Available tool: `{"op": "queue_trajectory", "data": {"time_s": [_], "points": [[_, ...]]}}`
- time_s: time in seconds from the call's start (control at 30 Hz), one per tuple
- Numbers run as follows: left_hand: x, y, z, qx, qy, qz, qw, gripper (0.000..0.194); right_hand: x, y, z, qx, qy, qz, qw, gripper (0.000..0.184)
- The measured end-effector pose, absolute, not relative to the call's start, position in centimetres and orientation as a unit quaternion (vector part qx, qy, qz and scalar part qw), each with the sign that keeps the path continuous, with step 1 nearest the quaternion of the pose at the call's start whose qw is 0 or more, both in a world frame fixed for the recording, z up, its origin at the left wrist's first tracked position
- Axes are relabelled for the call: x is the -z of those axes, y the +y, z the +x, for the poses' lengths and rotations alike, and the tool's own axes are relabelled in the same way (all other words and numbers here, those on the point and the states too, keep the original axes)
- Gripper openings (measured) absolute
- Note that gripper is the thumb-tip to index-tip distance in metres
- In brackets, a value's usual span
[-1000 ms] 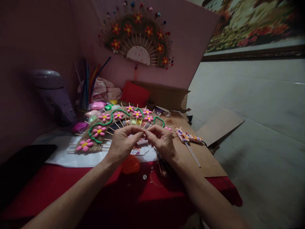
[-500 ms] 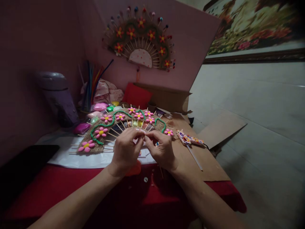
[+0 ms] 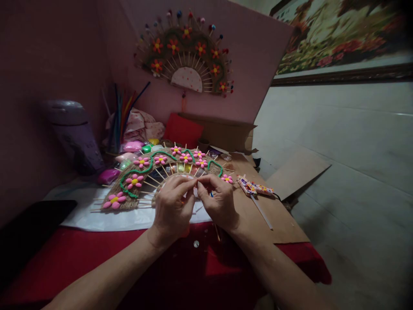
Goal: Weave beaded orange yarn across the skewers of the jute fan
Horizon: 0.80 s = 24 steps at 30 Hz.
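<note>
My left hand (image 3: 172, 206) and my right hand (image 3: 218, 200) meet fingertip to fingertip over the table, both pinched on something tiny that I cannot make out. Just beyond them lies a fan-shaped craft piece (image 3: 142, 174) of brown twine on wooden sticks, with pink flowers and a green cord curling across it. It rests on a white sheet (image 3: 97, 217). A small orange lump peeks out under my left hand.
A finished fan with red flowers (image 3: 185, 54) hangs on the pink board. A purple container (image 3: 75, 135), pipe cleaners (image 3: 121, 112), clay packets (image 3: 130, 146), a red cloth (image 3: 80, 258), cardboard (image 3: 274, 215) and a beaded stick (image 3: 254, 187) surround the work. A dark object (image 3: 29, 224) lies left.
Both hands have dropped a little toward the table and closer to the fan. Their pinched fingertips stay together.
</note>
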State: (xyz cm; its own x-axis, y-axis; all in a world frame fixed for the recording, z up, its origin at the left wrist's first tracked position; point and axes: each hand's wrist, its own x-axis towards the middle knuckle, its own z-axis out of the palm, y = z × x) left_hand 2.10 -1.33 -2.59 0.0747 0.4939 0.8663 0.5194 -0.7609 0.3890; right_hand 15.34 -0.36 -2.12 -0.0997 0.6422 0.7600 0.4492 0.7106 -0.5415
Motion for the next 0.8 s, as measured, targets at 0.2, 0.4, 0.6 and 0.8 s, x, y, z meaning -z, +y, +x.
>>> {"op": "queue_trajectory", "data": {"time_s": [0.2,0.4,0.6,0.8], "points": [[2.45,-1.46,2.09,0.603,-0.358,-0.712,-0.030,0.022,2.37,-0.06,15.62,-0.044,-0.763,-0.359,0.535,0.013],[2.15,-1.62,2.10,0.602,-0.362,-0.710,-0.051,0.021,2.46,0.06,15.56,-0.032,-0.762,-0.369,0.531,0.012],[2.05,-1.63,1.98,0.606,-0.375,-0.696,-0.086,0.013,2.23,-0.04,15.50,-0.057,-0.759,-0.361,0.539,0.011],[1.95,-1.28,1.79,0.605,-0.396,-0.672,-0.161,0.011,2.03,0.03,15.62,-0.091,-0.762,-0.352,0.536,0.010]]}}
